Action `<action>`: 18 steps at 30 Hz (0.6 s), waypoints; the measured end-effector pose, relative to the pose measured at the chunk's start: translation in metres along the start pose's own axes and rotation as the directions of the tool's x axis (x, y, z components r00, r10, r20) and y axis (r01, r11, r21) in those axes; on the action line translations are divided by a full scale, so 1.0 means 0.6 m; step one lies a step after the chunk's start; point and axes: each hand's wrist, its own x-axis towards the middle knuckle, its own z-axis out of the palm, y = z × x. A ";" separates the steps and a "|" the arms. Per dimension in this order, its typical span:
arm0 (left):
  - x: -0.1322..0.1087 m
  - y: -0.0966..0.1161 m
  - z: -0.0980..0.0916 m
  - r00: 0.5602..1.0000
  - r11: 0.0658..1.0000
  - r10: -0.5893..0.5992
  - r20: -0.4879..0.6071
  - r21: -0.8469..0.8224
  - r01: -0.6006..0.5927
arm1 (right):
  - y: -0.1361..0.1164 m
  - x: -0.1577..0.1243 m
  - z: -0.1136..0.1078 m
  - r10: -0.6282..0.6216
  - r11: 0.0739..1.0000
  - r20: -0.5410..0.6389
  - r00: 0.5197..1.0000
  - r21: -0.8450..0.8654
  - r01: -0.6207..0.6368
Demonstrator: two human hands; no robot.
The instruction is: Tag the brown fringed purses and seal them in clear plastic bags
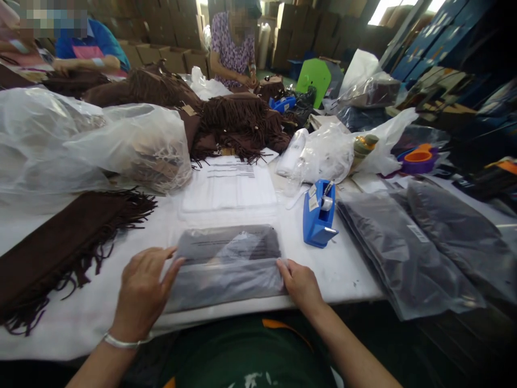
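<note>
A clear plastic bag (230, 283) with dark folded cloth inside lies flat at the table's front edge, its near part folded over as a cloudy band. My left hand (145, 283) has thumb and forefinger at the bag's left edge, closed on the fold. At the right edge, my right hand (301, 283) pinches the same fold, its other fingers curled under. A blue tape dispenser (319, 215) stands just beyond my right hand. To the left of my left hand lies a dark brown fringed scarf (60, 242).
Packed plastic bags (407, 248) overlap at the right edge. White sheets (230, 186) lie behind the bag. Large clear bags (133, 140) and heaped brown fringed cloth (238, 116) fill the back. A co-worker (234, 48) stands across the table; others sit at the far left.
</note>
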 end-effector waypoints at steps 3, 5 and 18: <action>0.035 0.064 0.022 0.979 0.974 0.176 0.103 -0.160 -0.158 | 0.003 0.011 -0.001 0.019 0.997 0.003 1.000 0.078 -0.019; 0.043 0.086 0.049 0.975 0.967 0.174 0.138 -0.210 -0.143 | 0.012 0.017 -0.005 0.037 0.987 0.013 0.999 0.158 -0.038; 0.015 0.034 0.143 0.972 0.952 0.204 -0.118 -0.209 -0.225 | 0.089 0.060 -0.111 0.335 0.822 -0.471 0.816 0.569 -0.009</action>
